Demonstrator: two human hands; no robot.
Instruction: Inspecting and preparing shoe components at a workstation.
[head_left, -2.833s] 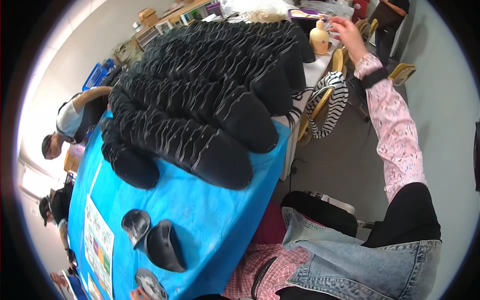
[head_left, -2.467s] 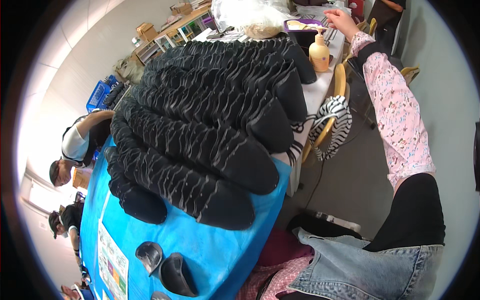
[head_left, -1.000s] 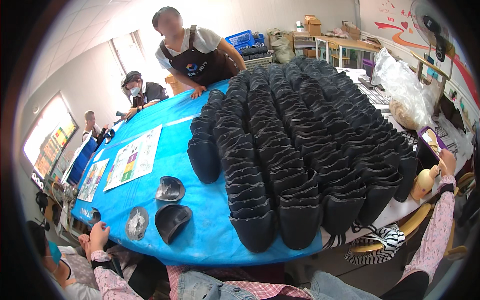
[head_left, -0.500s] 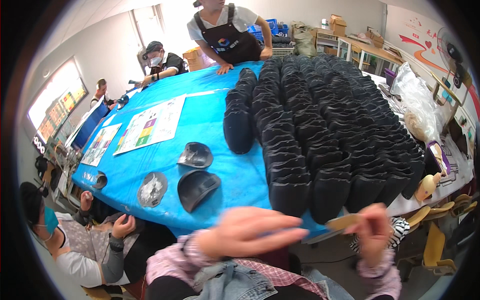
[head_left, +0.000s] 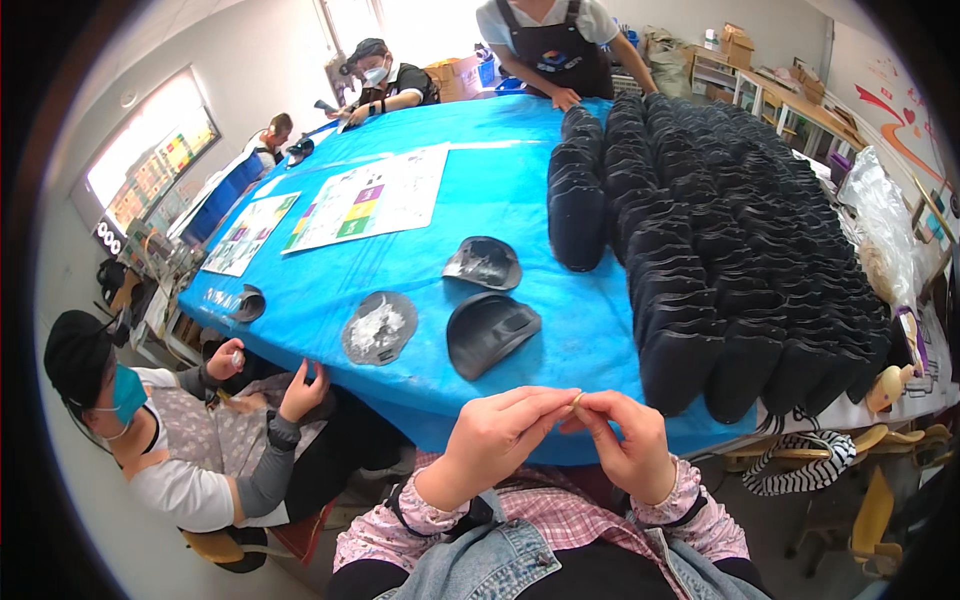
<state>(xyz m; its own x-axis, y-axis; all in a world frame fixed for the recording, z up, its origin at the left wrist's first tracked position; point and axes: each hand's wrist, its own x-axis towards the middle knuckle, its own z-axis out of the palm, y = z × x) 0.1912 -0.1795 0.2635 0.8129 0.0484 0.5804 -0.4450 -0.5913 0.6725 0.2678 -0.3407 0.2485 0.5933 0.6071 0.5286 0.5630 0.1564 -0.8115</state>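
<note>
My left hand [head_left: 500, 435] and my right hand [head_left: 635, 440] meet fingertip to fingertip over the table's near edge. Both are closed in a pinch. Between the fingertips shows a small yellowish piece [head_left: 577, 399], mostly hidden, its kind unclear. Just beyond, a black curved shell [head_left: 490, 338] lies on the blue table cover [head_left: 400, 400]. Behind that rests a second curved shell [head_left: 482, 262] with whitish marks inside. To their left is a dark rounded pad [head_left: 381, 328] with white crumpled bits on top.
Long rows of nested black shells [head_left: 715, 260] fill the table's right side. Printed sheets [head_left: 370, 205] lie far left. A seated person [head_left: 215, 430] works at my left; another person in an apron [head_left: 555, 50] stands across. A striped cloth [head_left: 800, 463] hangs by yellow chairs at right.
My hands, apart before, have come together at the fingertips. The right hand moved left, bringing the flat yellowish-brown piece it held. The view has swung left.
</note>
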